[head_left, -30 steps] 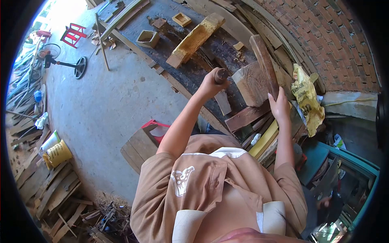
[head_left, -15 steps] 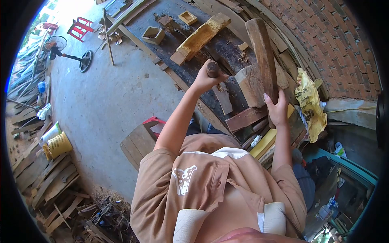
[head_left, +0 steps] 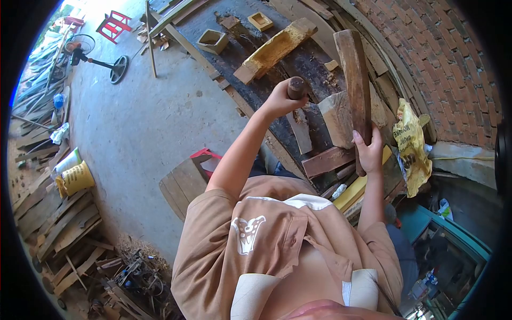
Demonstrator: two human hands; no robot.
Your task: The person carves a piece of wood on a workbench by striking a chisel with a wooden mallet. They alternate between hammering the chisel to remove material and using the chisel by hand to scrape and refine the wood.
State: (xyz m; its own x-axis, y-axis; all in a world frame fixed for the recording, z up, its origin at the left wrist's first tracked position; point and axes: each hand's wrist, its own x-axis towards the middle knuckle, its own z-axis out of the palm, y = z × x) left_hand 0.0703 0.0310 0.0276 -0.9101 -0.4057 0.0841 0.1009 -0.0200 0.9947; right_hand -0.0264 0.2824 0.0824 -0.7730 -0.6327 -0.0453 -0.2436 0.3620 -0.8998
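Note:
My left hand (head_left: 282, 101) is closed around a thick, round wooden tool handle (head_left: 296, 88), its dark flat end facing up; the tool's lower part is hidden. In my right hand (head_left: 369, 151) is a long wooden mallet (head_left: 352, 77), gripped at its narrow end with the thick end pointing away from me. Beside and partly behind the mallet sits a pale wood block (head_left: 336, 118) on the dark workbench (head_left: 314, 53). A reddish-brown piece of wood (head_left: 328, 162) lies closer to my body, left of my right hand.
A hollowed yellowish wood piece (head_left: 277, 49) and two small wooden boxes (head_left: 212, 41) (head_left: 261, 22) lie farther off. A yellow sack (head_left: 410, 149) is at right near the brick wall (head_left: 442, 69). A fan (head_left: 118, 69) stands left, with scrap wood (head_left: 58, 224) beyond.
The view has shifted slightly, so most things appear farther right. My left hand has moved a little rightward with the tool handle. Both hands keep their holds.

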